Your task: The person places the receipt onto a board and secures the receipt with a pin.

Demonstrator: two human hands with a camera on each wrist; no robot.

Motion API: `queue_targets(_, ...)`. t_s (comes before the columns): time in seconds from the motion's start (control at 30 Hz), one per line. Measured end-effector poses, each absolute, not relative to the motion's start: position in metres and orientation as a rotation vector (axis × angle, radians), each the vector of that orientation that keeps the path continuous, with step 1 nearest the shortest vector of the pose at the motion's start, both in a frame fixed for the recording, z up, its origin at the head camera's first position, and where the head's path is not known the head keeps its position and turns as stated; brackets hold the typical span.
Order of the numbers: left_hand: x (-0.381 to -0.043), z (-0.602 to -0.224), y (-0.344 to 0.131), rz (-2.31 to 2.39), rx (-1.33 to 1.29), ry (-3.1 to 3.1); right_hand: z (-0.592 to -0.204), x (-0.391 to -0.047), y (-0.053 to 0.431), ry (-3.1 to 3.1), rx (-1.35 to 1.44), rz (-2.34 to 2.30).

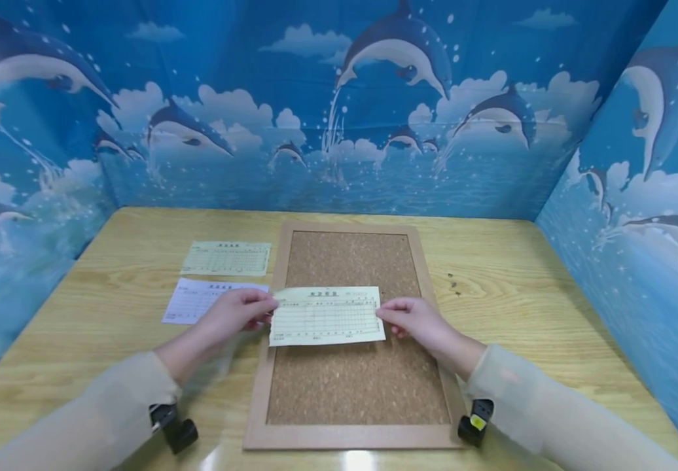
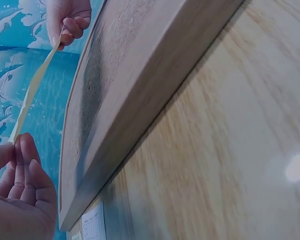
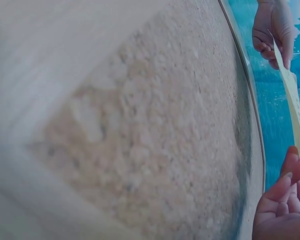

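Observation:
Both hands hold a pale green-yellow printed form slip (image 1: 327, 317) stretched between them above a wood-framed cork board (image 1: 356, 386). At its left edge, the left hand (image 1: 234, 311) pinches the paper between thumb and fingers. The right hand (image 1: 414, 320) pinches the opposite edge. Both wrist views show the slip (image 2: 32, 92) nearly edge-on, raised off the cork, with a shadow on the board below it. In the right wrist view the slip (image 3: 292, 102) bows slightly between the hands.
Left of the board, a green form slip (image 1: 227, 258) lies flat on the wooden table (image 1: 504, 275). Nearer is a white form slip (image 1: 188, 301), partly covered by the left hand. Several small dark pins (image 1: 454, 284) lie right of the board. Dolphin-print curtains (image 1: 327, 150) enclose the table.

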State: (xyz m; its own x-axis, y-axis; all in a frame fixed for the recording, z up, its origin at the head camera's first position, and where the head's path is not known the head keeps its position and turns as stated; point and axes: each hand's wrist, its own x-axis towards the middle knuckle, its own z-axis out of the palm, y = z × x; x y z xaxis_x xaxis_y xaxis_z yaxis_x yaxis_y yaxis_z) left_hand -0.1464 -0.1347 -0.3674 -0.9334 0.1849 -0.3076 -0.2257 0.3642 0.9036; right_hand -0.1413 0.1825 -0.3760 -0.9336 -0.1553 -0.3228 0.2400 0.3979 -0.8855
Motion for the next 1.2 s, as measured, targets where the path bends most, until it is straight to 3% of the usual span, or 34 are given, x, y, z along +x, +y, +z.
queue_targets(1.2,-0.171,-0.369,-0.109,1.736,-0.171,2.181,-0.369,-0.151,0.199,2.293,0.111,-1.612)
